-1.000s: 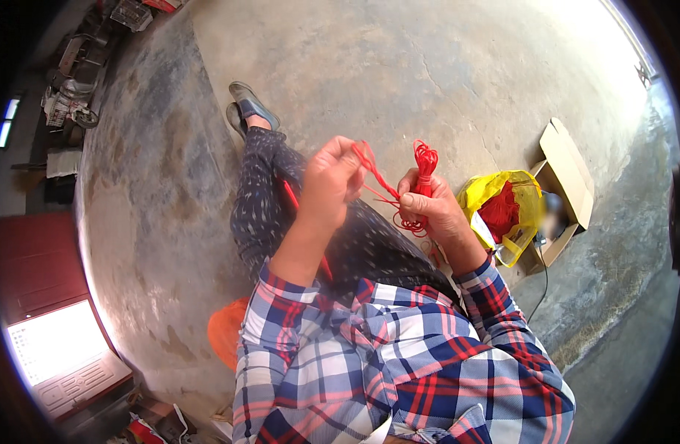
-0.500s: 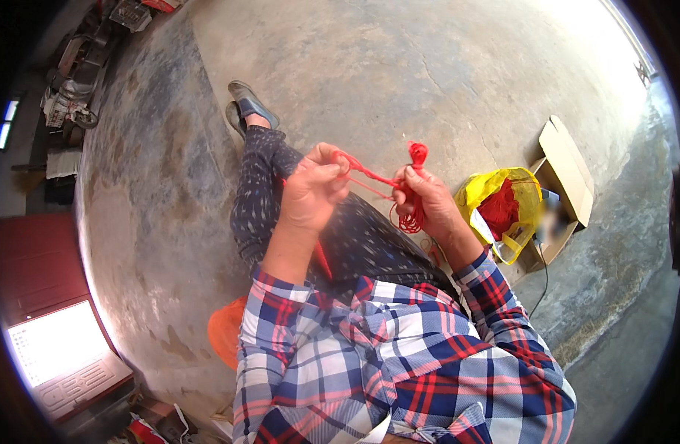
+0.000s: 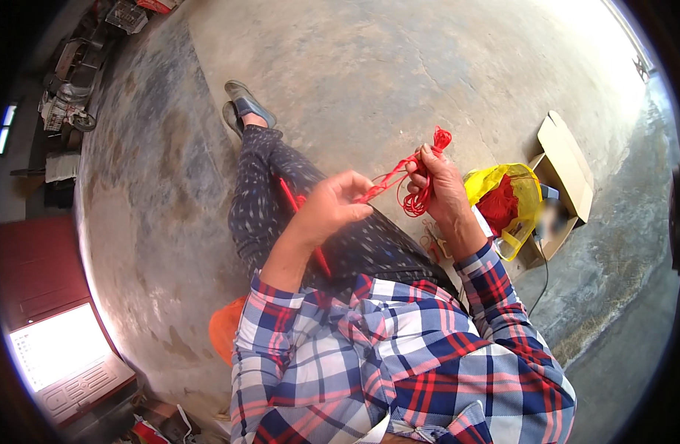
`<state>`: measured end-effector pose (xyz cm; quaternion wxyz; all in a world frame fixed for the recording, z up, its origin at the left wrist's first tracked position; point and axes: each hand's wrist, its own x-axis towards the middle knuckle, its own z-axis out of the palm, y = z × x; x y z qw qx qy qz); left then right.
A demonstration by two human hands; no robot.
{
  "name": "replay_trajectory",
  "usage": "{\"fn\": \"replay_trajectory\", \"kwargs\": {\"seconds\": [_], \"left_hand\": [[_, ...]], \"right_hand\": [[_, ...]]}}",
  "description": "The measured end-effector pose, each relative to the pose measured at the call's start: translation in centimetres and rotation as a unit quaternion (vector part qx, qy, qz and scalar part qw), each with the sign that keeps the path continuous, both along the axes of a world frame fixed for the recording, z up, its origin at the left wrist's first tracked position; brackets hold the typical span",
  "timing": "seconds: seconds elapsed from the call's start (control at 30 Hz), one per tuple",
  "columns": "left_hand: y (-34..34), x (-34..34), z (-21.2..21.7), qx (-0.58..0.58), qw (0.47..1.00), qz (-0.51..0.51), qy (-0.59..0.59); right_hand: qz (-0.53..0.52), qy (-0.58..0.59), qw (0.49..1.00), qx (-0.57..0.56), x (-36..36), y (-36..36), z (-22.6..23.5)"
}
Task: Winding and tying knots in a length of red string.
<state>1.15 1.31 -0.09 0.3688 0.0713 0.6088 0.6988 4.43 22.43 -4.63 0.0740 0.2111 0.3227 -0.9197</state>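
Since before, my hands have drawn apart. Yellow bag [image 3: 528,194] at three o'clock holds red yarn [image 3: 500,204]. Left hand [image 3: 331,209] and right hand [image 3: 436,181] pinch the red cord [image 3: 388,180], stretched eight-to-two above my lap.

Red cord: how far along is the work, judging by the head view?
Done: a small bunch of loops of the red cord hangs gathered at the right hand. In hand: the left hand pinches a strand stretched taut between both hands. Left: more red material sits in the yellow bag beside the cardboard box; how much is hidden.
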Motion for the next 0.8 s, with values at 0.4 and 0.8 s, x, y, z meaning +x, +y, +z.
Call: {"fn": "replay_trajectory", "kwargs": {"seconds": [0.4, 0.8], "left_hand": [[0.3, 0.3, -2.2, -0.206, 0.949, 0.088, 0.220], [1.1, 1.0, -0.6, -0.322, 0.814, 0.168, 0.454]], "right_hand": [[0.192, 0.098, 0.945, 0.246, 0.7, -2.6, 0.0], [0.207, 0.099, 0.946, 0.229, 0.3, -3.2, 0.4]]}}
